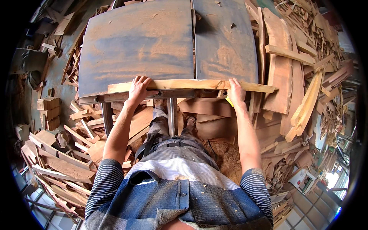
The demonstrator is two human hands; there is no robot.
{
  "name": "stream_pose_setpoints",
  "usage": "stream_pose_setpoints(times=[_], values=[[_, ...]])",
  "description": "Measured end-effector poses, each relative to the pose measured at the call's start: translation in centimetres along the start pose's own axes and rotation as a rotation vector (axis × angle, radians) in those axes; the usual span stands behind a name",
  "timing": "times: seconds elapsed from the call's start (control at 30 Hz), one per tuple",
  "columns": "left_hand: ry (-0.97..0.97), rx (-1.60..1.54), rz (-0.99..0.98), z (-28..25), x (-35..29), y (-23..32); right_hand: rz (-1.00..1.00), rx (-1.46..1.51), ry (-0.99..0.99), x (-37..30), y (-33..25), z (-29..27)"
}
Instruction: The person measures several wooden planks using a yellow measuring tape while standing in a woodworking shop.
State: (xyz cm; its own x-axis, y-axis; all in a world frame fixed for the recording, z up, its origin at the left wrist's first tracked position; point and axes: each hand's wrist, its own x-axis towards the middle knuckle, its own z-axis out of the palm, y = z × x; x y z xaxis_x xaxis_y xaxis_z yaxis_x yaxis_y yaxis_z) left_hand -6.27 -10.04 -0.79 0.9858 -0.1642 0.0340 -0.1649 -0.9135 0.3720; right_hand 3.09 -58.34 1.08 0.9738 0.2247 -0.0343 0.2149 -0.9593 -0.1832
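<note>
The counter (pixel 145 46) fills the upper centre of the frame: a flat metal top dusted with sawdust, split by a dark slot (pixel 193 42) that runs from the top edge down toward its near rim. Two steel legs (pixel 171 117) drop from the near rim at centre frame.

Wood offcuts (pixel 295 88) are heaped along the right side of the frame, and broad slabs lean against the right edge of the counter. A second scatter of scrap boards (pixel 65 165) covers the floor at lower left. A mound of sawdust (pixel 226 157) lies on the floor right of centre, below the counter.

A long pale wooden strip (pixel 191 84) lies crosswise on the near rim of the counter, at mid-frame. Its right end projects past the counter edge, over the leaning slabs.

The left hand (pixel 138 89) rests palm-down on the left part of the strip, fingers curled over its far edge. The right hand (pixel 235 92) grips the strip right of centre, beyond the slot. The hands are well apart, both clamped on the strip.

A small yellow object (pixel 229 101) shows just under the right hand; its kind cannot be told.
</note>
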Motion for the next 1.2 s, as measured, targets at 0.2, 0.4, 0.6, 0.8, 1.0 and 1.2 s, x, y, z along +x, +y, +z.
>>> stream_pose_setpoints(times=[0.2,0.4,0.6,0.8,1.0,1.2], values=[[-0.02,0.026,-0.016,0.3,0.0,0.0,0.013,0.001,0.02,-0.2,-0.3,0.0],[-0.008,0.016,-0.008,-0.1,0.1,0.6,0.048,0.004,0.015,-0.2,-0.5,0.2],[-0.017,0.01,-0.019,0.0,0.0,0.6,0.061,-0.005,0.012,-0.4,-0.5,0.3],[-0.033,-0.007,0.024,-0.5,0.1,-0.4,-0.017,0.009,-0.051,0.6,-0.1,-0.5],[0.017,0.064,0.039,-3.5,-1.0,-4.3,-0.157,0.024,-0.257,3.5,-11.0,1.5],[0.01,-0.015,0.026,-4.6,1.7,-0.6,-0.313,0.414,0.049,3.1,-23.8,0.3]])
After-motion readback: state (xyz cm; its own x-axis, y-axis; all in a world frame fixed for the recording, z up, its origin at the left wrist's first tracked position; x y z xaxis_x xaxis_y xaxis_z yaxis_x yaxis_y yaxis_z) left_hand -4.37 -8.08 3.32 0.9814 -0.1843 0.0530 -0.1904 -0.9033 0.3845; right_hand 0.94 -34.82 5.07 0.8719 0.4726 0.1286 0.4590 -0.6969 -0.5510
